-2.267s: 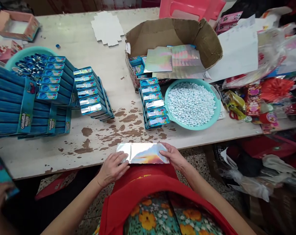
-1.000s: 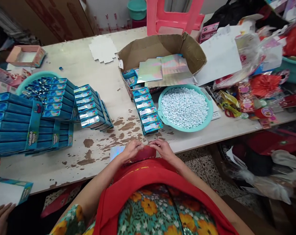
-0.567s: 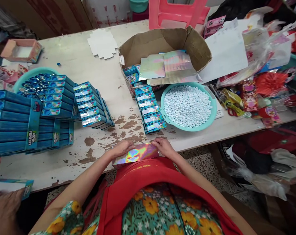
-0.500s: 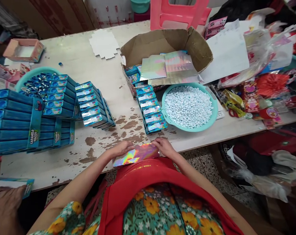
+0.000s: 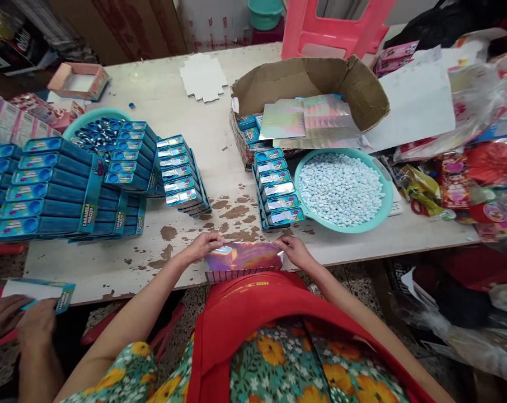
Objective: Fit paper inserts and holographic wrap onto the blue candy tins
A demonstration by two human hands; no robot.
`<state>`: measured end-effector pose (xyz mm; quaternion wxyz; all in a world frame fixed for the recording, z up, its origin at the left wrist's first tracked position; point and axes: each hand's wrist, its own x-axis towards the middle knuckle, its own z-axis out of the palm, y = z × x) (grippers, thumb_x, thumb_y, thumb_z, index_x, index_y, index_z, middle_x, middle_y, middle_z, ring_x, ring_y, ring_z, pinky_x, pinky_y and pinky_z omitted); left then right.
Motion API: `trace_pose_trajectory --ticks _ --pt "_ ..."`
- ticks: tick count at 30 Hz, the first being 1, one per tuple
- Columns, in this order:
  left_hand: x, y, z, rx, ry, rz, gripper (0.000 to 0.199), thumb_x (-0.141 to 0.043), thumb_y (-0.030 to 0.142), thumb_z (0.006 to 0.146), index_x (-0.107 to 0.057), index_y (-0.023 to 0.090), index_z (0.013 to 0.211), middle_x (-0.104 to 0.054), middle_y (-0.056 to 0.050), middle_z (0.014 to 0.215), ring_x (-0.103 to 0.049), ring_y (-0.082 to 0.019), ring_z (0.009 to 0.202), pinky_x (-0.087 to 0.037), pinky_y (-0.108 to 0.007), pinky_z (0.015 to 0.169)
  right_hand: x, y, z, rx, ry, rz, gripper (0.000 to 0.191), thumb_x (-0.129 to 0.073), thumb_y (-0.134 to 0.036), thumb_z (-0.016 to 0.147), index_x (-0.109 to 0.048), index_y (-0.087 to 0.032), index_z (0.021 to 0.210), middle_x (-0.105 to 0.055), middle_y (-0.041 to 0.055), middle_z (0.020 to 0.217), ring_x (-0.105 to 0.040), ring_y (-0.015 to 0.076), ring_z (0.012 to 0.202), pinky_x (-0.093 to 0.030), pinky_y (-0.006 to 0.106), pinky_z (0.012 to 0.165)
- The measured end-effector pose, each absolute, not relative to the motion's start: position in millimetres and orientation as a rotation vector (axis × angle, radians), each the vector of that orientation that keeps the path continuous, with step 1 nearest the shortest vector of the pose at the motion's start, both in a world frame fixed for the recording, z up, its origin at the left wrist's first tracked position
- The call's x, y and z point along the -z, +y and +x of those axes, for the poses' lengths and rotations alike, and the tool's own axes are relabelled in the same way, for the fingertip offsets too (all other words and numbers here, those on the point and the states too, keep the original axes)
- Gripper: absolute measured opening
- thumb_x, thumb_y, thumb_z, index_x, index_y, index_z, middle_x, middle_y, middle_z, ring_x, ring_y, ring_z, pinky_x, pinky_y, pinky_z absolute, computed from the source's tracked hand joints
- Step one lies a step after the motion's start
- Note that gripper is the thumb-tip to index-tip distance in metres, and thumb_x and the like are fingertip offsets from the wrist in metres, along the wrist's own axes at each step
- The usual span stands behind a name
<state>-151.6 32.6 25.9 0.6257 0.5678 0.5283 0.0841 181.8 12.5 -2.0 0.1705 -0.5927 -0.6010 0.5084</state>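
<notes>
Shiny foil sheet (image 5: 245,256), rainbow sheen in pink, purple and orange, roughly rectangular, wide side across the front table edge. Left hand (image 5: 206,245) holds its upper left corner, right hand (image 5: 293,249) its upper right. Lower part shows a strip with dark upright lines, close against the red apron (image 5: 245,296). Row of blue boxes (image 5: 283,201) with shiny labels sits just beyond the right hand, touching the turquoise basin (image 5: 388,204) full of pale pellets (image 5: 341,190).
</notes>
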Motion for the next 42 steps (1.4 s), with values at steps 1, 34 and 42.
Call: trace_pose_trajectory --ticks 1,34,42 --pt "-22.6 30.5 -152.8 -0.193 1.209 1.191 0.034 -0.062 0.045 0.070 -0.065 0.013 0.082 -0.061 -0.003 0.075 -0.051 -0.014 0.068 -0.037 -0.024 0.062 0.2 11.9 181.5 -1.436 -1.717 -1.673 0.035 -0.047 -0.048 0.081 -0.060 -0.018 0.069 -0.062 0.0040 0.068 -0.056 0.0186 0.068 -0.039 0.027 0.064" --pt "-43.0 10.1 -175.3 -0.287 1.237 1.115 0.042 -0.056 0.046 0.078 -0.062 0.014 0.104 -0.063 -0.007 0.099 -0.053 -0.017 0.083 -0.040 -0.025 0.070 2.2 8.1 179.0 -1.385 -1.686 -1.678 0.040 -0.047 -0.053 0.083 -0.060 -0.018 0.069 -0.065 0.0054 0.069 -0.058 0.0198 0.069 -0.042 0.029 0.067" --pt "-50.2 9.7 -176.9 -0.095 1.335 1.513 0.034 -0.052 0.046 0.080 -0.064 0.014 0.077 -0.059 -0.002 0.073 -0.051 -0.014 0.069 -0.036 -0.023 0.061 3.5 8.1 178.3 -1.360 -1.760 -1.658 0.038 -0.046 -0.052 0.084 -0.062 -0.019 0.070 -0.066 0.0056 0.072 -0.059 0.0209 0.071 -0.042 0.030 0.068"
